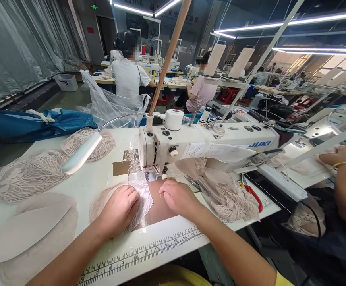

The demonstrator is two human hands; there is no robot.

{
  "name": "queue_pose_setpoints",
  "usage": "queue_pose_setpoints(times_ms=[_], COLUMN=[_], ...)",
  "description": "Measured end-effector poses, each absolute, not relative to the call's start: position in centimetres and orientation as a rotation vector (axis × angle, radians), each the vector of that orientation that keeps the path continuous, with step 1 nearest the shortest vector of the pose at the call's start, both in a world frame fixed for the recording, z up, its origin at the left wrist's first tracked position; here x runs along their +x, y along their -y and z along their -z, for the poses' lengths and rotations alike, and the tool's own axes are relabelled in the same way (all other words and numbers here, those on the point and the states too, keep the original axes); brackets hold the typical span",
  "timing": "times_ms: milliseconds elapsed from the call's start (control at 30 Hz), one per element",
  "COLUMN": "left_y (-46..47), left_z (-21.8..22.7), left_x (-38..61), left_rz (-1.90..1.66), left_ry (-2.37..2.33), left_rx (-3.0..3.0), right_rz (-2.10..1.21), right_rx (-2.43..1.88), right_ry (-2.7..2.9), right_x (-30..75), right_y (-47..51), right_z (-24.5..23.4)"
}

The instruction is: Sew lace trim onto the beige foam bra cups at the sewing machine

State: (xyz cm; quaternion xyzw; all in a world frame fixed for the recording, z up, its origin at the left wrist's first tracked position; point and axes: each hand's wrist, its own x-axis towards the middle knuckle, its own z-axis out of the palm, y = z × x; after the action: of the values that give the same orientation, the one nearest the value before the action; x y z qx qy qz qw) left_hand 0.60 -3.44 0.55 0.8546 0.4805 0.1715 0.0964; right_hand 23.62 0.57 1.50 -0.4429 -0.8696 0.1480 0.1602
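Currently, both of the person's hands were at work below the needle area of a white JUKI sewing machine (190, 145) on a white counter (85, 184). The left hand (120, 204) lay over a beige lace piece (144, 194), its fingers bent and pressed down close together; whether its grip pinched the fabric, I could not tell. That lace piece spread out on both sides of the hand, its brightly lit scalloped part reaching up to the presser foot (147, 176). The right hand (177, 196) sat just to the right of the lace, above a brown panel (161, 212), its grip closed, thumb and fingertips drawn together.

Left of the hands lay a large lace piece (26, 176), with a smooth beige oval pad (29, 234) nearer the person. A slim lamp (83, 153) on a flexible neck hung over that side. On the right, a heap of lace and mesh (229, 194) rested beside red-handled scissors (253, 196). A printed ruler strip (143, 252) ran along the counter's front edge.

Beyond the machine sat a co-worker in a white shirt (126, 77) and another in pink (204, 93); at far right showed a co-worker's wrist with a yellow band (344, 163).
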Motion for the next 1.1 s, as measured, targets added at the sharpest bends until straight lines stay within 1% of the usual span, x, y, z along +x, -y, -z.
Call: queue_pose_setpoints(times_ms=[67, 167, 233, 367, 667, 800, 1100], left_y=[3.4, 3.1, 3.0, 3.0, 3.5, 3.6, 3.7], left_z=[-0.6, -0.6, -0.5, -0.5, -0.6, -0.4, 0.1], left_x=[0.5, 0.2, 0.1, -0.2, -0.1, 0.3, 1.3], left_rz=[-0.532, -0.539, -0.543, -0.545, -0.464, -0.470, -0.624], left_ry=[-1.420, -1.402, -1.391, -1.372, -1.002, -1.070, -1.244], left_rx=[2.466, 2.382, 2.344, 2.348, 2.711, 2.672, 2.454], right_rz=[-0.500, -0.553, -0.459, -0.225, -0.226, -0.241, -0.249], right_rx=[-1.247, -1.095, -1.025, -1.046, -0.974, -0.978, -0.974], right_ry=[2.491, 2.586, 2.699, 2.805, 2.726, 2.709, 2.689], right_x=[23.9, 23.8, 23.4, 22.6, 23.1, 23.1, 23.1], right_y=[0.2, 1.3, 2.1, 3.2, 3.8, 3.7, 3.7], right_z=[-2.1, -2.1, -1.6, -0.5, 0.4, 0.5, 0.6])
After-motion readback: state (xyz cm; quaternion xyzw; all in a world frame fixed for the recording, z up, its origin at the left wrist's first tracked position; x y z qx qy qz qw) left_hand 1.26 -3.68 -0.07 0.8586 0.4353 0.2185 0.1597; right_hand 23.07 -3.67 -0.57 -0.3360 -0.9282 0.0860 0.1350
